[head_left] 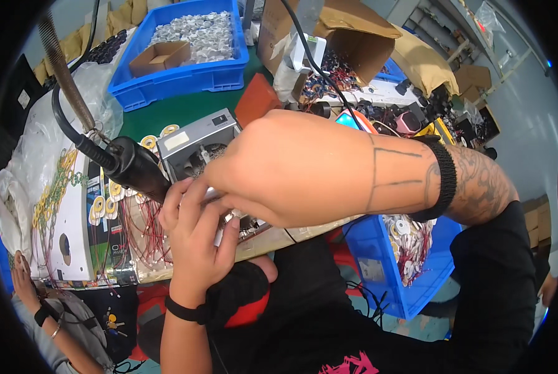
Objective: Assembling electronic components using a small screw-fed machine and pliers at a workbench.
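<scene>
In the head view, a black corded hand tool (139,167) is gripped by the left hand (195,234) beside the grey machine (195,146), where a small part, hidden from sight, is pinched by the right hand (279,168), so fingers could be nicked if the tool slips.

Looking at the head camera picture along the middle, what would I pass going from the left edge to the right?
White plastic bag → black tool hanging on a cable → left hand → right hand → black wristband → blue bin of small wired parts just below it.
</scene>
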Available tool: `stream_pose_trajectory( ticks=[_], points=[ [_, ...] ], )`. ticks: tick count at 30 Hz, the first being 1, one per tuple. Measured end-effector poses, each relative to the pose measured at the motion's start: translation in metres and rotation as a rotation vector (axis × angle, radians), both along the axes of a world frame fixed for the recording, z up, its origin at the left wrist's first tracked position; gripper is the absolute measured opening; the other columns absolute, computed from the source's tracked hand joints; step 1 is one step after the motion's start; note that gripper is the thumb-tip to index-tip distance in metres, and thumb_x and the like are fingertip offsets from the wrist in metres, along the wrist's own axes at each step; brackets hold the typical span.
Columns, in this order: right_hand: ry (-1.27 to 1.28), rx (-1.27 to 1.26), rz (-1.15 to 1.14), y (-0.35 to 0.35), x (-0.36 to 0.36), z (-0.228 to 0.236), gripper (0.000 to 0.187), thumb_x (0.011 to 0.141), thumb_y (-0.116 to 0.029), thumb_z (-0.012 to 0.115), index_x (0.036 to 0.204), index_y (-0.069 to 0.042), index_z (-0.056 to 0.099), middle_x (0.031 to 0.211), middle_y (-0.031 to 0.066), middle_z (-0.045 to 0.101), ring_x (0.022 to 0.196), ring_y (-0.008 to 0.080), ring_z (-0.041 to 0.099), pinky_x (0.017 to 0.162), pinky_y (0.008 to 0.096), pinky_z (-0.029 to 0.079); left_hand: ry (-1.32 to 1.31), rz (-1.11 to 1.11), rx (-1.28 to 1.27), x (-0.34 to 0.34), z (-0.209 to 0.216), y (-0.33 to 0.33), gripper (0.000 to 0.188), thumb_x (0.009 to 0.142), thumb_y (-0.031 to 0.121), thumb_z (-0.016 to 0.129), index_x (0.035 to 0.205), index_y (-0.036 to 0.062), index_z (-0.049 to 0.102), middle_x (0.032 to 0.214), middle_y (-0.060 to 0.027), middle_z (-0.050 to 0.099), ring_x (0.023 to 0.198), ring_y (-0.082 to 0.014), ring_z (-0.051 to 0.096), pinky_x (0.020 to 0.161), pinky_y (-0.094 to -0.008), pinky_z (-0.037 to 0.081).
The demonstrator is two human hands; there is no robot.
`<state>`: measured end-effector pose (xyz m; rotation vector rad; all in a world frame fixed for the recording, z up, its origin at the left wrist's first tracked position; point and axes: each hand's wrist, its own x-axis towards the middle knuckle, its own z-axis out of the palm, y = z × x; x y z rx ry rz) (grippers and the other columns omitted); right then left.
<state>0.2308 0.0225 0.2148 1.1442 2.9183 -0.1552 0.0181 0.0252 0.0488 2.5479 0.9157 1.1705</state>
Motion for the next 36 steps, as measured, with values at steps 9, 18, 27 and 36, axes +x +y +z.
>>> stream_pose_trajectory(
  ticks=[9,18,27,36],
  points=[
    [0.365,0.154,0.018,0.005,-0.002,-0.025,0.028,0.078,-0.021,0.074,0.091,0.004,0.072,0.077,0.0214,0.073,0.073,0.0409,0.076,0.068,0.048,0.061,-0.019,-0.006,0.013,0.0,-0.002,0.001,0.027,0.085,0.018,0.08,0.111,0.0082,0.077,0.144,-0.0131,0.064,0.137,-0.0421,0.05,0.111,-0.0525,0.038],
    [0.298,0.044,0.006,0.003,-0.001,-0.027,0.019,0.086,-0.014,0.071,0.098,-0.002,0.063,0.081,0.0134,0.067,0.076,0.0365,0.071,0.065,0.0461,0.058,-0.015,-0.005,0.014,0.0,-0.003,0.002,0.031,0.082,0.017,0.081,0.111,0.008,0.076,0.14,-0.0129,0.066,0.135,-0.042,0.052,0.111,-0.0513,0.037],
    [0.37,-0.008,0.254,0.009,-0.001,-0.026,0.042,0.089,-0.027,0.08,0.117,-0.002,0.061,0.089,0.0162,0.071,0.083,0.038,0.072,0.074,0.0482,0.059,-0.018,-0.02,0.001,-0.004,-0.009,0.001,0.039,0.083,0.015,0.079,0.121,0.0093,0.077,0.137,-0.0123,0.069,0.136,-0.0414,0.052,0.111,-0.0508,0.036],
    [0.258,-0.06,0.094,-0.002,-0.002,-0.016,0.027,0.093,-0.015,0.071,0.114,0.0,0.064,0.092,0.0185,0.073,0.086,0.0407,0.073,0.076,0.0491,0.06,0.01,-0.022,-0.009,-0.002,-0.004,0.002,0.036,0.086,0.019,0.08,0.12,0.0074,0.076,0.142,-0.0113,0.065,0.137,-0.0406,0.052,0.11,-0.0504,0.035]
  ],
)
